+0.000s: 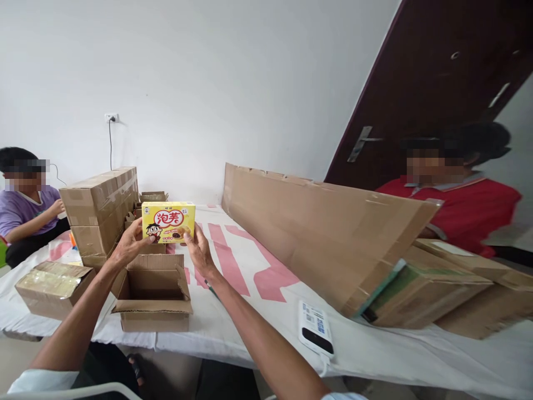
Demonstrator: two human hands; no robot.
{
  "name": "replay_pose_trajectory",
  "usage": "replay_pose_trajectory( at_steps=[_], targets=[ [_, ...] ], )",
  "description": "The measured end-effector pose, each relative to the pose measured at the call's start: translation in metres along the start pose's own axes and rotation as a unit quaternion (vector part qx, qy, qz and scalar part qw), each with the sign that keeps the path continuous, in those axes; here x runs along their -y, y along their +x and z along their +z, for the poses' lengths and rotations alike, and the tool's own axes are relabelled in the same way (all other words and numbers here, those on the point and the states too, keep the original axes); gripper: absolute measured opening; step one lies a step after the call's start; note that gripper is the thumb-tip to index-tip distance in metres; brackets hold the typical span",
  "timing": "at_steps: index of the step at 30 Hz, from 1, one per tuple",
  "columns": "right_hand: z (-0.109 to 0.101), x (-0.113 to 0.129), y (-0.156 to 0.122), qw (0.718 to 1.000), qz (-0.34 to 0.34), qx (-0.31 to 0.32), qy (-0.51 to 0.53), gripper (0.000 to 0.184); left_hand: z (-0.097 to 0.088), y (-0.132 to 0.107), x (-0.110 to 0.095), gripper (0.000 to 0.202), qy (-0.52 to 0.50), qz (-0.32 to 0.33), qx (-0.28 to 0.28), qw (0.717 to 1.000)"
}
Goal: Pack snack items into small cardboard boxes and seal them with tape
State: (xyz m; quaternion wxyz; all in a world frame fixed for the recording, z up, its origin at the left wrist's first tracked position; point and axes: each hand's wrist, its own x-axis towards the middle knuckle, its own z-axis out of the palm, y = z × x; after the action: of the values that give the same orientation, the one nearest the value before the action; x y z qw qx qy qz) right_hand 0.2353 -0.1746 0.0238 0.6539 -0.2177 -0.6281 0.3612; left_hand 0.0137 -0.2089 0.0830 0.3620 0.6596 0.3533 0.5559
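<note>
A yellow snack box with red characters and a cartoon face is held up level above the table. My left hand is closed on its left end, thumb on the front. At its right end, my right hand grips it the same way, the thumb over the lower corner. Below and just nearer to me stands an open cardboard box with its flaps spread; the part of its inside that shows is dark, and its bottom is hidden. Left of it sits a cardboard box with clear tape across its top.
Stacked cartons form a wall at the left, with a person in purple behind. A long cardboard panel divides the right side, where a person in red sits near more cartons. A white device with a cable lies on the cloth.
</note>
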Motion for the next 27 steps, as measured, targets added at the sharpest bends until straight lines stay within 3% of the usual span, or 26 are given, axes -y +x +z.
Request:
replay_pose_trajectory(
  at_steps=[3,6,8,11,14,16,18,21,27],
  targets=[
    [-0.007,-0.006,-0.027,0.998,0.004,0.047,-0.032,0.051,-0.005,-0.02,0.004,0.069,0.005,-0.037,-0.004,0.999],
    [-0.014,-0.015,-0.048,0.98,0.016,0.117,-0.161,0.061,-0.016,-0.04,0.002,0.066,0.019,-0.062,-0.02,0.998],
    [-0.014,-0.02,-0.053,0.942,0.04,0.164,-0.29,0.071,-0.026,-0.049,-0.005,0.069,0.025,-0.055,-0.066,0.996],
    [-0.006,-0.022,-0.052,0.857,0.094,0.248,-0.441,0.079,-0.041,-0.054,-0.017,0.075,0.029,-0.039,-0.132,0.99],
    [0.005,-0.017,-0.045,0.793,0.139,0.311,-0.505,0.068,-0.054,-0.051,-0.027,0.08,0.041,-0.03,-0.159,0.986],
    [0.008,-0.012,-0.04,0.777,0.16,0.317,-0.52,0.057,-0.061,-0.049,-0.03,0.082,0.057,-0.026,-0.169,0.984],
    [0.004,-0.007,-0.037,0.788,0.155,0.302,-0.513,0.051,-0.066,-0.048,-0.03,0.084,0.067,-0.02,-0.183,0.981],
    [-0.015,-0.004,-0.036,0.833,0.138,0.258,-0.469,0.05,-0.07,-0.048,-0.027,0.083,0.074,-0.015,-0.216,0.973],
    [-0.086,-0.008,-0.042,0.927,0.108,0.206,-0.294,0.057,-0.076,-0.051,-0.007,0.077,0.074,-0.031,-0.247,0.966]
  ],
)
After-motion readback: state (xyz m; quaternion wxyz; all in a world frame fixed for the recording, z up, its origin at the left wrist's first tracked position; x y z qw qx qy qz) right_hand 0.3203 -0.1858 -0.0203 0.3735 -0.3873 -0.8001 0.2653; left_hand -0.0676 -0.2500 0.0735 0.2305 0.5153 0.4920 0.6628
